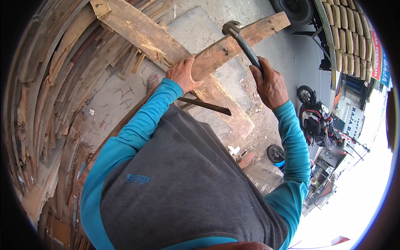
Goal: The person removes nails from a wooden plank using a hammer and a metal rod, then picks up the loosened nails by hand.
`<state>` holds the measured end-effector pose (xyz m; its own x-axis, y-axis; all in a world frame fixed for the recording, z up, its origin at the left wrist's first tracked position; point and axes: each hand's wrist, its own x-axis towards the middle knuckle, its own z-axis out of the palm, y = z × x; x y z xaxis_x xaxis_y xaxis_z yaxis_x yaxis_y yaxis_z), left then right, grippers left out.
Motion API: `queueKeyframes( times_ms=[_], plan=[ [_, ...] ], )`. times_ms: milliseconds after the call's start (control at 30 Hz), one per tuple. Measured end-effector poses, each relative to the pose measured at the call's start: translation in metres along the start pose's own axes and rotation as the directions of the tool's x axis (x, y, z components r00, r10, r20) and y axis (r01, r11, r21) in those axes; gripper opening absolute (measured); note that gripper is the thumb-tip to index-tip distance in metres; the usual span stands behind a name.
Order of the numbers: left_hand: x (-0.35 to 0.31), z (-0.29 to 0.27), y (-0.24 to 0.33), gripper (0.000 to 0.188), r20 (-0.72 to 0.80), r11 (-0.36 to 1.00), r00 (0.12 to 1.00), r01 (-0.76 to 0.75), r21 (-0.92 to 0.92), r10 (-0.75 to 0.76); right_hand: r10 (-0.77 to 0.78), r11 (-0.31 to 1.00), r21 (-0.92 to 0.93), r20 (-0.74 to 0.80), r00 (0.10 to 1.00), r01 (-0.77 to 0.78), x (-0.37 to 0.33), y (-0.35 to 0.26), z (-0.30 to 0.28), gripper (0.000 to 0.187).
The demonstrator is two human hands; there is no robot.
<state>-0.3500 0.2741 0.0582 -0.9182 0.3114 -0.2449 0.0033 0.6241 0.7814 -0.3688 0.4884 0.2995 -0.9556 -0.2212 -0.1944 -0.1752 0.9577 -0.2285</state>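
My right hand is wrapped round the dark handle of a claw hammer. The hammer's metal head is over a short wooden plank, in front of its far part. My left hand grips the near left end of that plank, thumb on its face and fingers over the edge. The plank crosses over a longer, rough beam with splintered edges, whose other end reaches toward the lower right. Just below my left hand a narrow dark bar sticks out.
Stacked old boards fill the left side. Bent nails lie on the concrete floor near my foot. To the right are a road, a motorcycle, a truck wheel and a loaded truck bed. A metal drum stands by my right arm.
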Motion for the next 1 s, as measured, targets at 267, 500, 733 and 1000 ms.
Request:
queueKeyframes(
  times_ms=[267,500,733,1000],
  plan=[
    [-0.005,0.003,-0.004,0.096,-0.054,0.999,0.998,0.016,0.044,-0.014,-0.050,0.998,0.025,-0.232,0.972,0.057,0.024,-0.043,-0.039,0.031],
    [-0.001,-0.002,0.006,0.096,-0.037,1.000,0.999,-0.009,0.029,0.010,0.100,0.951,-0.307,0.217,0.971,-0.029,0.008,0.030,-0.006,0.028],
    [-0.002,0.006,-0.003,0.093,-0.076,0.999,0.997,0.001,0.032,0.001,0.156,0.980,0.154,-0.188,0.970,-0.128,-0.001,-0.016,-0.044,0.024],
    [-0.002,0.005,0.000,0.093,-0.077,0.999,0.997,-0.007,0.031,0.009,0.074,0.959,-0.281,0.317,0.946,0.020,0.021,0.015,-0.011,0.025]
  ],
)
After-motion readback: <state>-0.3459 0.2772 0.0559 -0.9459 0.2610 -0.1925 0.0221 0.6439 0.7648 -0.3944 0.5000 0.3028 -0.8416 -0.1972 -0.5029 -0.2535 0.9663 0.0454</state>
